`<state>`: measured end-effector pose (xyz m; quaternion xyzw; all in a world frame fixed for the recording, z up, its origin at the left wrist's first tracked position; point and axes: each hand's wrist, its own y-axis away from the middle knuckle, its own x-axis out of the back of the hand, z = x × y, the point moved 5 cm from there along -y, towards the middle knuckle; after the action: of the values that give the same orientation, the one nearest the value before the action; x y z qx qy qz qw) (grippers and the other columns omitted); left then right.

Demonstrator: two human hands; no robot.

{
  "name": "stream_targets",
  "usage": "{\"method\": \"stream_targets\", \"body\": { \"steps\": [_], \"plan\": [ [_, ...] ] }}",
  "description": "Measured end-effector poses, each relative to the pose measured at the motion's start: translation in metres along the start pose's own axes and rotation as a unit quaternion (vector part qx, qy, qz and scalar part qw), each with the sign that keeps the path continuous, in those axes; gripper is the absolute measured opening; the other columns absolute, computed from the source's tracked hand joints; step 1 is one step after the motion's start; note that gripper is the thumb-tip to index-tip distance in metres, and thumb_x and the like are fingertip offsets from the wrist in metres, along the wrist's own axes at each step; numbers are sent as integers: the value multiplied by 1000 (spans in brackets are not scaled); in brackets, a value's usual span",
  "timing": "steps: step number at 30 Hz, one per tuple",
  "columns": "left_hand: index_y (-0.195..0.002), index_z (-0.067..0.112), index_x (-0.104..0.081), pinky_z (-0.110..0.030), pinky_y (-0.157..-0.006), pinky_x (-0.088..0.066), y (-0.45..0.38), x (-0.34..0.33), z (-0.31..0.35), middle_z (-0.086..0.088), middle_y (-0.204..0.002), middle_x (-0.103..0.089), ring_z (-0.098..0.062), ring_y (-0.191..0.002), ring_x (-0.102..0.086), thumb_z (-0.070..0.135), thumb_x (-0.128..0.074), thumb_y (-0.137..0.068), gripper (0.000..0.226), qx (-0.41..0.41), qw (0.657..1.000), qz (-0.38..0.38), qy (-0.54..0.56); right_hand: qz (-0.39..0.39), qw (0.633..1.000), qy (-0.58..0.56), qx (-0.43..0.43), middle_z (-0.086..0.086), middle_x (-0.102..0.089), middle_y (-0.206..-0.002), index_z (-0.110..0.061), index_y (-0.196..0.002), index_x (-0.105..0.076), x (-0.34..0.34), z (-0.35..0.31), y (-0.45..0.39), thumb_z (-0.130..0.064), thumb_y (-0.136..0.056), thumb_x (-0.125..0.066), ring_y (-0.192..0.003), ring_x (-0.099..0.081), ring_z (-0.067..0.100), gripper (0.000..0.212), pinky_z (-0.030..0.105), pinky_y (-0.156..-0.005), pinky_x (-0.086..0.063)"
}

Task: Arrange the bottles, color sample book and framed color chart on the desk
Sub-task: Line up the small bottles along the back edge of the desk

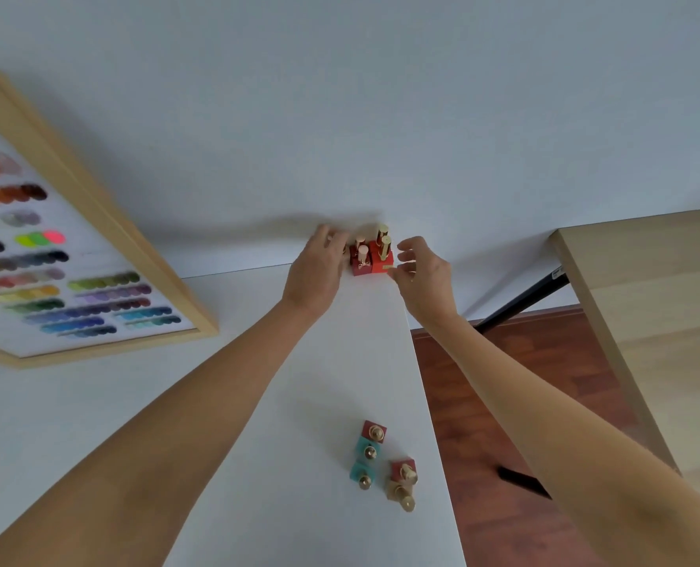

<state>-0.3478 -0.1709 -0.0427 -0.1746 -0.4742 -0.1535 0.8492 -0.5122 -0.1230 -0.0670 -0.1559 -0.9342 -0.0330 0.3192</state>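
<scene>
The red bottles (pixel 371 255) are standing grouped at the tabletop's (pixel 291 403) far edge. The left hand (pixel 319 266) is curling its fingers against their left side; grip unclear. The right hand (pixel 424 278) is holding its fingers loosely spread just beside them. The framed color chart (pixel 107 223) is leaning at the left.

Desk (pixel 258 403): smooth, matt white top. Framed color chart (pixel 94 206): pale bare-looking wood frame around a white printed sheet. Bottles (pixel 371 255): gold caps with a metallic shine. Floor (pixel 504 403): reddish wood boards, faint sheen. Side table (pixel 647 280): pale wood grain, matt.
</scene>
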Motion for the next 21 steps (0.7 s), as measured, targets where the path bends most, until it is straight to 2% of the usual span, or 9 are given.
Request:
{"method": "stream_targets", "body": {
  "steps": [3, 4, 6, 10, 12, 14, 17, 21],
  "plan": [
    [-124, 13, -53, -37, -82, -55, 34, 0, 12, -6, -123, -50, -23, -94, -61, 7, -63, -87, 39, -39, 997, -48, 35, -41, 999, 2, 13, 5, -67, -96, -10, -101, -59, 6, 9, 33, -4, -83, -65, -79, -63, 14, 20, 15, -73, -50],
    [-123, 14, -54, -35, -84, -55, 49, -1, 16, -4, -122, -50, -20, -94, -61, 8, -63, -87, 38, -49, 995, -68, 48, -65, 998, 6, 13, 3, -68, -96, -12, -100, -61, 8, 14, 47, -4, -84, -65, -78, -63, 10, 18, 7, -71, -47],
    [-120, 17, -55, -31, -88, -54, 82, -3, 20, 1, -121, -51, -14, -97, -60, 8, -64, -86, 36, -55, 990, -113, 62, -119, 993, 21, 12, -1, -68, -94, -14, -98, -64, 12, 24, 79, -3, -84, -63, -76, -61, 2, 17, 0, -70, -45],
    [-125, 26, -48, -35, -91, -52, 148, -13, 23, 6, -128, -43, -15, -106, -57, 2, -64, -81, 53, -39, 967, -239, 79, -218, 973, 76, 5, -2, -70, -98, -16, -99, -66, 21, 47, 145, 3, -83, -56, -76, -59, -6, 27, 10, -76, -51],
    [-134, 29, -38, -36, -96, -49, 176, -23, 25, 6, -140, -33, -15, -121, -48, 3, -68, -76, 70, -35, 949, -307, 64, -263, 960, 97, -20, -3, -68, -104, -20, -104, -65, 24, 57, 174, 5, -82, -56, -75, -57, -7, 35, 7, -70, -50],
    [-140, 33, -26, -34, -103, -45, 197, -33, 27, 6, -151, -20, -16, -135, -34, 6, -71, -73, 85, -27, 933, -357, 47, -303, 946, 105, -44, -5, -62, -109, -26, -111, -60, 24, 64, 198, 5, -78, -60, -81, -59, -1, 45, 13, -69, -53],
    [-142, 35, -21, -32, -107, -41, 211, -46, 35, 8, -154, -16, -17, -140, -28, 7, -74, -72, 92, -21, 927, -371, 52, -320, 941, 99, -51, -6, -56, -113, -31, -120, -53, 21, 64, 223, 0, -78, -64, -87, -59, 4, 53, 17, -68, -53],
    [-140, 30, -29, -27, -108, -36, 211, -51, 43, 3, -151, -26, -19, -138, -32, 9, -74, -75, 82, -21, 937, -344, 63, -293, 952, 87, -31, -9, -55, -114, -37, -115, -56, 16, 53, 236, -17, -84, -68, -90, -58, 5, 39, 14, -72, -50]
  ]
}}
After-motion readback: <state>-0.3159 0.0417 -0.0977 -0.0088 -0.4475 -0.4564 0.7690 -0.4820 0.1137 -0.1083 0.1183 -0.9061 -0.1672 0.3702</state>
